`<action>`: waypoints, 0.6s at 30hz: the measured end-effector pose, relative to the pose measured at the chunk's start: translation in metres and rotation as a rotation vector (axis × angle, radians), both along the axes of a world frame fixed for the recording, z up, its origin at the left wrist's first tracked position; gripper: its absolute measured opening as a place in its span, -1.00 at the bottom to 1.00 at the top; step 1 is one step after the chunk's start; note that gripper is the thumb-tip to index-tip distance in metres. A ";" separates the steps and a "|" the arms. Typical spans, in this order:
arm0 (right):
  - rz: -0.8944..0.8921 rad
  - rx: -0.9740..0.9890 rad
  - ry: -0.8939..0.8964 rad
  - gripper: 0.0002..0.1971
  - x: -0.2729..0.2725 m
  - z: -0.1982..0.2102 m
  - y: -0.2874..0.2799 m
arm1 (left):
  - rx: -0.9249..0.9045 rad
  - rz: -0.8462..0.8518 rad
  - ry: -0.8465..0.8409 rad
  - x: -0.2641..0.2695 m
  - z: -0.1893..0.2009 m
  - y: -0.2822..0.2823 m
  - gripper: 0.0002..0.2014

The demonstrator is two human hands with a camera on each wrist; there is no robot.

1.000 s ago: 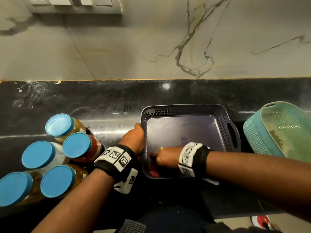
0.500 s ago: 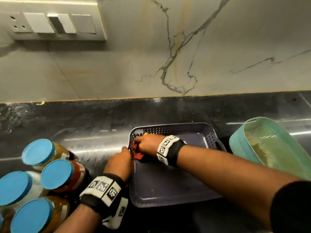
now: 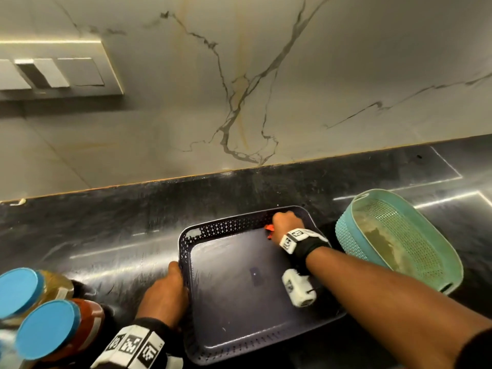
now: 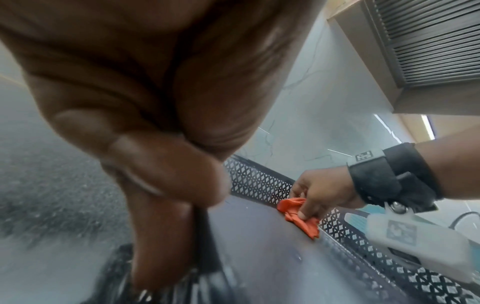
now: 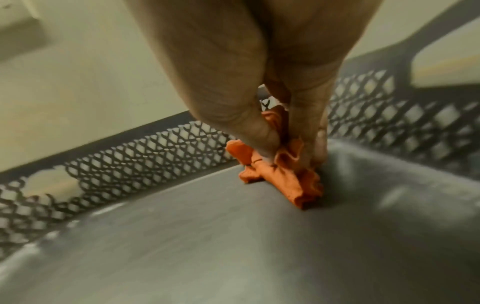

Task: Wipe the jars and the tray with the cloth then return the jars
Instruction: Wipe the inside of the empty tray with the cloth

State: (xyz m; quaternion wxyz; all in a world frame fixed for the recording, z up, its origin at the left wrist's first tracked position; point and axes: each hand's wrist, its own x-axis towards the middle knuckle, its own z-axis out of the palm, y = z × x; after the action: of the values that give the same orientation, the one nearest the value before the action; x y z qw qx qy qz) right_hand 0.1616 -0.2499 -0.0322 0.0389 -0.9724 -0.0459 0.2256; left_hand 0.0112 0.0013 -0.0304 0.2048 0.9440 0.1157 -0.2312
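Note:
A dark grey tray (image 3: 202, 230) with perforated walls lies on the black counter. My right hand (image 3: 286, 222) pinches a crumpled orange cloth (image 3: 269, 228) and presses it into the tray's far right corner; the cloth (image 5: 280, 174) sits where floor meets wall (image 4: 298, 214). At the tray's left rim my left hand (image 3: 170, 288) grips the wall, thumb over the edge (image 4: 166, 164). Two blue-lidded jars stand at the bottom left, one with yellow contents (image 3: 18, 291) and one with red (image 3: 50, 328). The tray holds no jars.
A teal perforated basket (image 3: 343, 233) stands just right of the tray, close to my right forearm. A marble backsplash rises behind the counter, with a switch plate (image 3: 61, 73) at upper left. Bare black counter (image 3: 106, 222) stretches left of and behind the tray.
My right hand has swept the cloth from the tray's near left corner up to the far left, then across to the far right corner. The left hand keeps its grip on the rim.

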 end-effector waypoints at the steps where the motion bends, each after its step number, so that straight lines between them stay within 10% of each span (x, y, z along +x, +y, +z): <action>1: 0.020 0.020 -0.002 -0.65 -0.003 -0.002 0.013 | 0.002 -0.013 0.000 0.001 0.000 0.001 -0.76; 8: 0.547 0.246 0.073 -0.72 -0.040 0.010 0.124 | -0.008 -0.034 0.020 0.002 -0.005 0.004 -0.79; 18: 1.312 0.076 0.399 -0.86 -0.122 0.002 0.115 | -0.004 0.039 -0.002 0.005 0.005 0.001 -0.83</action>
State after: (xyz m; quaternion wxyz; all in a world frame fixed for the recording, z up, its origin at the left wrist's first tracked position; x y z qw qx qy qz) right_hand 0.0396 -0.1350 -0.0307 -0.0640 -0.6814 -0.6250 0.3755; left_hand 0.0166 0.0019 -0.0255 0.2114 0.9414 0.1335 -0.2262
